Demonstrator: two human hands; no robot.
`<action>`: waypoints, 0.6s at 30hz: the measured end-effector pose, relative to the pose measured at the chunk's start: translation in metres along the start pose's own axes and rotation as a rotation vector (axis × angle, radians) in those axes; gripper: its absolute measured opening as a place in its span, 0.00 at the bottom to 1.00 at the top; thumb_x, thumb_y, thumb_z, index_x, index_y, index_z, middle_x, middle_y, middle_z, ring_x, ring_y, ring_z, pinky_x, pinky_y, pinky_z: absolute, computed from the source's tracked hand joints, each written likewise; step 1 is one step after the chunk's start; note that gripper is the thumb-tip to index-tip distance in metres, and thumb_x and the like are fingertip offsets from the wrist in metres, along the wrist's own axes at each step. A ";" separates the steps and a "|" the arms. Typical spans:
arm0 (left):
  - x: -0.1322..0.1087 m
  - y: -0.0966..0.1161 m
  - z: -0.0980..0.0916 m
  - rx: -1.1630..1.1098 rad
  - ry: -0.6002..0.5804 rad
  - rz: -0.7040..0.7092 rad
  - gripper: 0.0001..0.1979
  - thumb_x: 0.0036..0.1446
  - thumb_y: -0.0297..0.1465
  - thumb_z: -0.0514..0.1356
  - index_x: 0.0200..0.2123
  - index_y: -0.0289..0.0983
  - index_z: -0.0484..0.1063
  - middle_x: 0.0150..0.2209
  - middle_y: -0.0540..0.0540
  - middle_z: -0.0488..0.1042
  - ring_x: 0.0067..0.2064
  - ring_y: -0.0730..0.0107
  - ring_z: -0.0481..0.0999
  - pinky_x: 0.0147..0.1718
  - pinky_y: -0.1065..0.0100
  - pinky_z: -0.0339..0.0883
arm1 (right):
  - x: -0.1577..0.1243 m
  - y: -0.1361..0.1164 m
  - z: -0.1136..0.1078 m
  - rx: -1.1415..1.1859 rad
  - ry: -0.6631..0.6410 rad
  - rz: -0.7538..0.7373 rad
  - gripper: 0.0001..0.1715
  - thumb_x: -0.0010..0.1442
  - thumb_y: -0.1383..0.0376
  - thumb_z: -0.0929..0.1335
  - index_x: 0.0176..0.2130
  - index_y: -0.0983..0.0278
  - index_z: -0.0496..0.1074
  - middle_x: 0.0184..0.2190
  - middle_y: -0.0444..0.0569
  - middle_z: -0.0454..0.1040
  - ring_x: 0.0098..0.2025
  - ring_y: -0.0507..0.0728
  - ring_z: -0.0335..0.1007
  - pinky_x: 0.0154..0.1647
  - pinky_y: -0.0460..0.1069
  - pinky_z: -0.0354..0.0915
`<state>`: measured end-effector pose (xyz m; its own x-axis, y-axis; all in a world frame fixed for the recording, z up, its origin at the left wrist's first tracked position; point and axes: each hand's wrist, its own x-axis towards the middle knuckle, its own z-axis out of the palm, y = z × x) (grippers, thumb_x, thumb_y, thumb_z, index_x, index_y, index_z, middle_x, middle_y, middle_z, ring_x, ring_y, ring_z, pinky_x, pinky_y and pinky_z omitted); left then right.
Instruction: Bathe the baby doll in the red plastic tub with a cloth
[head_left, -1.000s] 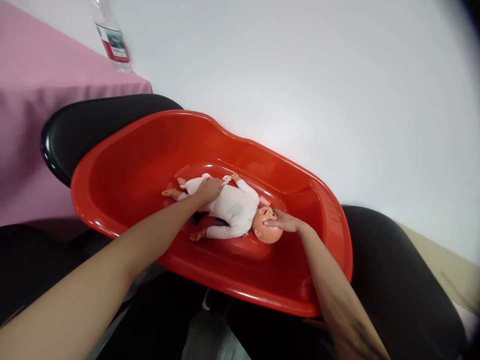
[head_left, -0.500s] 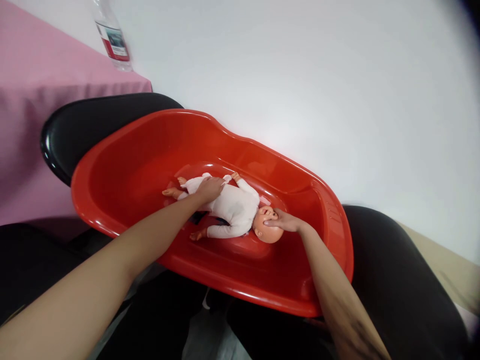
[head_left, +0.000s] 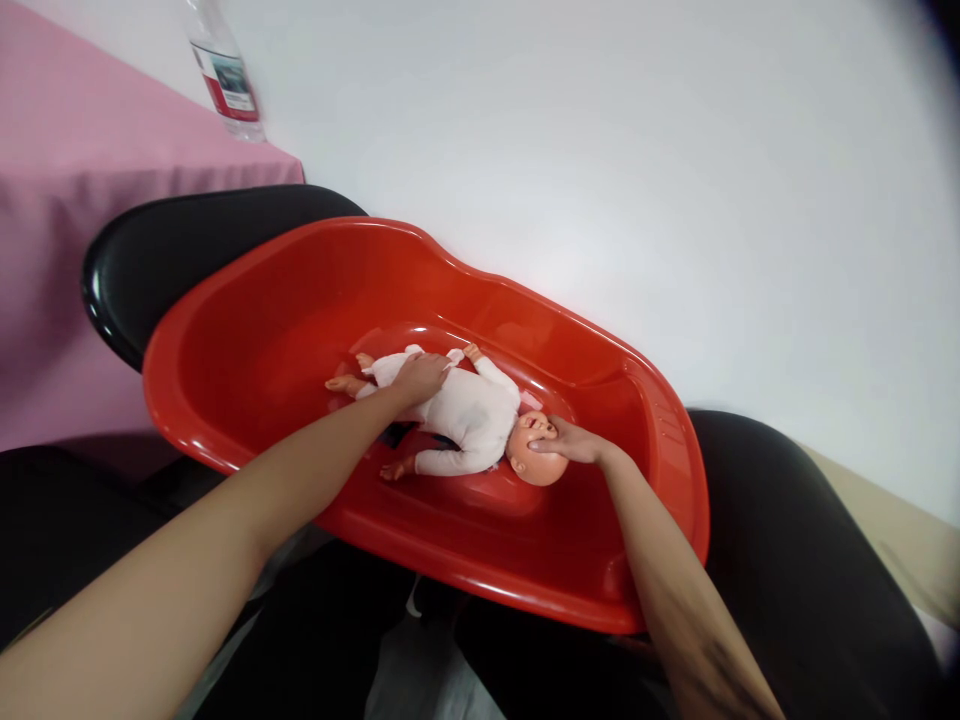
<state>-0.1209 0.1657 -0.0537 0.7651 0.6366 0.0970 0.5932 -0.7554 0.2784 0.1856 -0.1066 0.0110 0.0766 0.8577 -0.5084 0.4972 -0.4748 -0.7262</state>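
A baby doll (head_left: pixel 476 412) in a white suit with a grey patch on its front lies in a red plastic tub (head_left: pixel 420 547). Its head is toward the right and its feet toward the left. Across the doll's lower body rests my left hand (head_left: pixel 421 380), gripping the white cloth there, with the fingertips partly hidden. My right hand (head_left: pixel 571 441) holds the doll's head from the right side, the thumb lying across the face.
The tub rests on black seats (head_left: pixel 795 540), (head_left: pixel 180 240) at its right and left. A clear bottle (head_left: pixel 231 88) with a red and white label stands on a pink cloth-covered table (head_left: pixel 127 130). Behind the tub is a white wall.
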 end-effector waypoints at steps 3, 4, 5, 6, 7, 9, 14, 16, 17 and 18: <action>0.000 0.000 0.000 -0.010 -0.005 -0.007 0.28 0.89 0.36 0.46 0.66 0.34 0.84 0.68 0.30 0.87 0.70 0.41 0.85 0.73 0.44 0.71 | 0.000 0.000 0.000 0.003 -0.015 -0.003 0.71 0.54 0.30 0.89 0.80 0.57 0.74 0.74 0.62 0.82 0.77 0.79 0.79 0.84 0.72 0.72; -0.001 0.000 -0.001 -0.012 -0.007 -0.010 0.28 0.89 0.37 0.45 0.65 0.34 0.84 0.68 0.31 0.87 0.70 0.41 0.85 0.73 0.44 0.71 | 0.000 0.000 0.000 0.000 -0.017 -0.002 0.70 0.54 0.30 0.89 0.80 0.56 0.74 0.74 0.62 0.82 0.77 0.79 0.79 0.84 0.72 0.72; -0.001 0.000 -0.001 -0.014 -0.009 -0.013 0.28 0.89 0.37 0.45 0.65 0.34 0.84 0.69 0.31 0.87 0.70 0.42 0.85 0.73 0.44 0.71 | 0.000 0.001 -0.001 -0.006 -0.018 0.000 0.70 0.54 0.30 0.88 0.80 0.56 0.74 0.74 0.62 0.82 0.78 0.79 0.79 0.84 0.72 0.72; -0.001 0.001 -0.002 -0.013 -0.011 -0.015 0.28 0.89 0.37 0.45 0.65 0.34 0.84 0.69 0.31 0.87 0.70 0.42 0.84 0.73 0.45 0.70 | 0.001 0.001 -0.001 -0.011 -0.019 0.003 0.69 0.55 0.30 0.88 0.80 0.56 0.74 0.74 0.62 0.82 0.78 0.79 0.78 0.85 0.72 0.72; -0.001 0.001 -0.002 -0.011 -0.013 -0.017 0.28 0.89 0.37 0.45 0.65 0.34 0.84 0.69 0.30 0.87 0.70 0.41 0.84 0.74 0.45 0.70 | 0.001 0.002 -0.001 -0.013 -0.018 0.004 0.69 0.55 0.30 0.88 0.80 0.56 0.74 0.74 0.62 0.83 0.78 0.79 0.78 0.85 0.72 0.71; -0.001 0.001 -0.003 -0.006 -0.017 -0.011 0.27 0.89 0.37 0.46 0.64 0.34 0.84 0.68 0.30 0.87 0.70 0.41 0.85 0.73 0.44 0.71 | 0.002 0.004 -0.002 -0.013 -0.019 0.005 0.69 0.55 0.30 0.88 0.80 0.56 0.74 0.74 0.62 0.82 0.78 0.79 0.78 0.85 0.72 0.71; -0.001 0.001 -0.003 -0.015 -0.011 -0.001 0.26 0.88 0.37 0.46 0.61 0.35 0.85 0.67 0.31 0.88 0.69 0.42 0.86 0.73 0.44 0.71 | 0.004 0.006 -0.002 0.006 -0.032 -0.010 0.72 0.54 0.29 0.88 0.82 0.54 0.72 0.74 0.61 0.82 0.78 0.79 0.78 0.85 0.72 0.71; -0.001 0.001 -0.003 -0.020 -0.006 -0.006 0.26 0.88 0.37 0.47 0.60 0.36 0.85 0.66 0.31 0.88 0.69 0.42 0.86 0.73 0.45 0.71 | 0.005 0.006 -0.001 0.005 -0.033 -0.017 0.73 0.54 0.28 0.88 0.83 0.54 0.72 0.74 0.60 0.83 0.79 0.79 0.78 0.86 0.72 0.70; -0.001 0.001 -0.003 -0.021 -0.006 -0.007 0.26 0.88 0.37 0.47 0.60 0.36 0.85 0.66 0.31 0.88 0.68 0.42 0.86 0.73 0.45 0.71 | 0.005 0.007 -0.001 0.002 -0.033 -0.019 0.73 0.54 0.28 0.88 0.83 0.54 0.72 0.74 0.60 0.83 0.79 0.79 0.78 0.86 0.72 0.70; -0.001 0.001 -0.003 -0.019 -0.007 -0.008 0.26 0.88 0.37 0.47 0.60 0.36 0.85 0.66 0.31 0.88 0.68 0.42 0.86 0.73 0.45 0.71 | 0.005 0.007 -0.001 -0.001 -0.033 -0.021 0.73 0.54 0.28 0.88 0.82 0.54 0.72 0.74 0.60 0.83 0.78 0.79 0.78 0.86 0.73 0.69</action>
<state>-0.1220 0.1653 -0.0506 0.7623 0.6412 0.0886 0.5940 -0.7474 0.2976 0.1907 -0.1052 0.0040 0.0372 0.8607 -0.5078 0.4995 -0.4561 -0.7365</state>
